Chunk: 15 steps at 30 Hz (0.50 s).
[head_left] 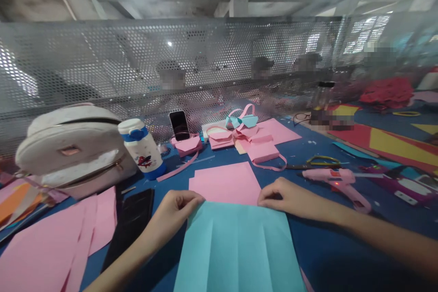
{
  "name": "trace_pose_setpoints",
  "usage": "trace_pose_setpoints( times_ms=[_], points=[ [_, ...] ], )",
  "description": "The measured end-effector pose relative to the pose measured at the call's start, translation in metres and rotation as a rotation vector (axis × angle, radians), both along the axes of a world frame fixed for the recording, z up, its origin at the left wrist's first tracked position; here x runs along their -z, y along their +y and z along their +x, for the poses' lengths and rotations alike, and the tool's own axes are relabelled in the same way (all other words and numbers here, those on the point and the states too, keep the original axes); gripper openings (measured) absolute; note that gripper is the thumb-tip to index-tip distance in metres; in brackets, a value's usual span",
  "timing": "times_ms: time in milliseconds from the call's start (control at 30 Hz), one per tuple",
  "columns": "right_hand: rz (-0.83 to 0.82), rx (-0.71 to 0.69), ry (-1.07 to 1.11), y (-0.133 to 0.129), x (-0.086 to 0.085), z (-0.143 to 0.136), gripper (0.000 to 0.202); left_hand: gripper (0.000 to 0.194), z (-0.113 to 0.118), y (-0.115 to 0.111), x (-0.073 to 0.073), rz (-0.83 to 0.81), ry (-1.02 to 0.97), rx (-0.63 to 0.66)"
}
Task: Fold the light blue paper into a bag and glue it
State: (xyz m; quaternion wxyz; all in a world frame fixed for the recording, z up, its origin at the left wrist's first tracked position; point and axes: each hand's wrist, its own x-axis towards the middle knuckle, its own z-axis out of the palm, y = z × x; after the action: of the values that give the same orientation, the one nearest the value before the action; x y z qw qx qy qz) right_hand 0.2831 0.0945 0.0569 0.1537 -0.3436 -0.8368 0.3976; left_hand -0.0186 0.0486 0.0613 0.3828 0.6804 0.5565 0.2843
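Note:
A sheet of teal paper with lengthwise creases extends from the middle of the table toward me. My left hand pinches its far left corner. At the far edge, on the right side, my right hand has its fingers curled closed on the same sheet; its exact grip is partly hidden. Just beyond the teal sheet lie pink paper sheets, partly covered by it. Farther back sit small pink paper bags with strap handles, and a teal-and-pink paper bag.
To the right lies a pink glue gun, with scissors behind it. On the left are a white backpack, a bottle, a black phone-like slab and cut pink paper. A perforated metal screen closes the back.

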Motion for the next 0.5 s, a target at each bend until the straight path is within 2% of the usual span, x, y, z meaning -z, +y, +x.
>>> trace_pose_setpoints(
  times_ms=[133,267,400,500],
  points=[
    [-0.018,0.021,0.068,-0.005,-0.001,0.000,0.034,0.048,0.002,-0.001,0.002,-0.006,-0.009,-0.013],
    [-0.006,0.047,0.015,-0.006,-0.001,-0.007,0.039,0.048,0.004,-0.003,0.002,0.012,0.007,-0.023],
    [-0.112,0.027,0.072,0.000,0.005,-0.009,0.023,0.045,-0.001,-0.002,-0.003,0.053,0.054,-0.014],
    [-0.132,-0.011,0.077,0.003,0.008,-0.007,0.023,0.039,-0.006,-0.001,-0.006,0.054,0.092,0.067]
  ],
)
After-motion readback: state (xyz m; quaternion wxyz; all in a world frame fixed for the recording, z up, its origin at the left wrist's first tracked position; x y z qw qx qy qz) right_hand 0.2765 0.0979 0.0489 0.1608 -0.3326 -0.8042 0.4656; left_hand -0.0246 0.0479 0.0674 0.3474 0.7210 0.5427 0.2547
